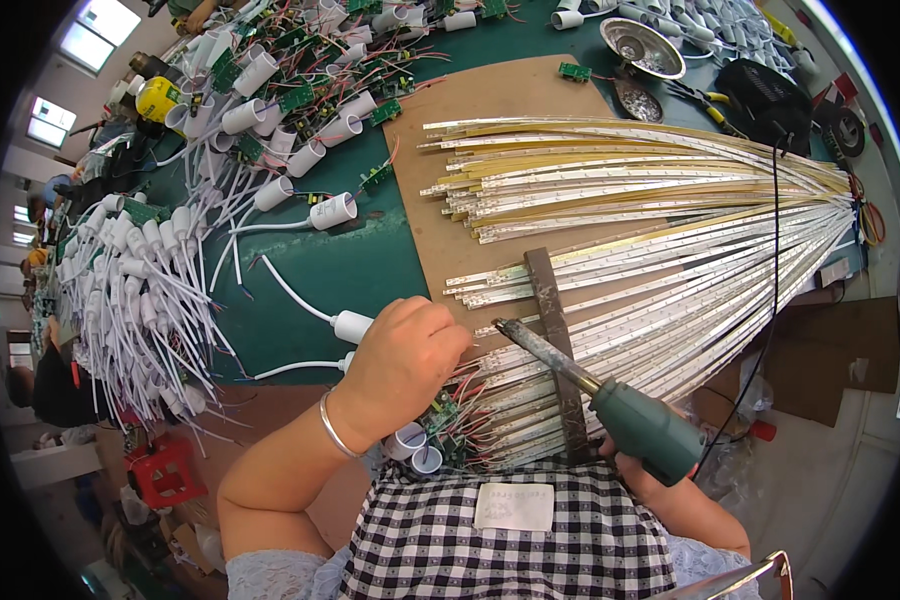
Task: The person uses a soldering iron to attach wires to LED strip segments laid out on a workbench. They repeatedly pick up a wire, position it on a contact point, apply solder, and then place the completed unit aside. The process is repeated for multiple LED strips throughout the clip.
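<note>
My right hand (642, 478) is wrapped round the green handle of a soldering iron (648, 432). Its dark tip hovers by the end of a light strip in the fan of LED strips (610, 350). Close to that tip, my left hand (405, 350) is closed in a pinch, apparently on a thin wire; the fingers mostly hide it. Just left of this hand lies a white cylindrical cap (352, 327) with a white cable. Below it, white caps and green circuit boards (438, 412) with red wires sit against the strip ends. A dark metal bar (556, 350) lies across the strips.
Piles of white caps (135, 250) with cables and circuit boards cover the table's left and far side. A brown board (410, 180) lies under the strips. Far right are a metal bowl (642, 48), pliers (708, 104) and a black bag (765, 105). A black cord (776, 240) crosses the strips.
</note>
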`<state>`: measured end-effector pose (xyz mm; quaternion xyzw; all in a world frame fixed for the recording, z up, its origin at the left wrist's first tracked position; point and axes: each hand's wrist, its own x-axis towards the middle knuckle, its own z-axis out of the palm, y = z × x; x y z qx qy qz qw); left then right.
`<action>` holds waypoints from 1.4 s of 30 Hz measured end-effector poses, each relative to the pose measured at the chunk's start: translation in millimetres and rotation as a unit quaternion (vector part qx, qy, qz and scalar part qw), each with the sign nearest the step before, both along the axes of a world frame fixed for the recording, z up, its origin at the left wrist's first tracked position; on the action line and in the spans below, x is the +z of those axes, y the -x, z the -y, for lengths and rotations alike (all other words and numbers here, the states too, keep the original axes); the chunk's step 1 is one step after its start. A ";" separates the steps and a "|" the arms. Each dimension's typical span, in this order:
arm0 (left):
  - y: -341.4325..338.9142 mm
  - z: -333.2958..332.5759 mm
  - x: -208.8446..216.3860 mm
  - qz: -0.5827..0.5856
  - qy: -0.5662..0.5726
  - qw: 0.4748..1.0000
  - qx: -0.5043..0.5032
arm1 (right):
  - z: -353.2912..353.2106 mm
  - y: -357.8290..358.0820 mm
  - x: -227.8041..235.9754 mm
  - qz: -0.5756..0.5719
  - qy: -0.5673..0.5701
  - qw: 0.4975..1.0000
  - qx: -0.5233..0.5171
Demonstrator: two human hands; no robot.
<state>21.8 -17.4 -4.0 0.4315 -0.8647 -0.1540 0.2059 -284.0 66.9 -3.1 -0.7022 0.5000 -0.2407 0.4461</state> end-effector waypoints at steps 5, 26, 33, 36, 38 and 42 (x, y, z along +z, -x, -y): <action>1.0 0.3 0.2 0.002 0.007 1.000 0.004 | -8.3 2.0 -8.4 0.083 -0.057 0.994 -0.041; -2.0 -2.0 2.6 -0.015 -0.058 0.997 0.048 | -7.5 3.0 -8.4 0.082 -0.057 0.994 -0.034; 5.4 -3.6 -0.1 0.017 -0.035 0.995 0.090 | -9.2 1.9 -10.7 0.110 -0.076 0.990 -0.048; 5.6 -3.9 -1.6 0.020 -0.028 0.995 0.089 | -6.8 3.3 -12.8 0.098 -0.062 0.993 -0.027; 5.5 -3.7 -1.8 0.021 -0.027 0.996 0.086 | -4.7 3.5 -11.3 0.085 -0.057 0.995 -0.007; 5.3 -3.7 -1.6 0.026 -0.021 0.996 0.083 | -0.8 6.4 -9.3 0.064 -0.028 0.997 0.033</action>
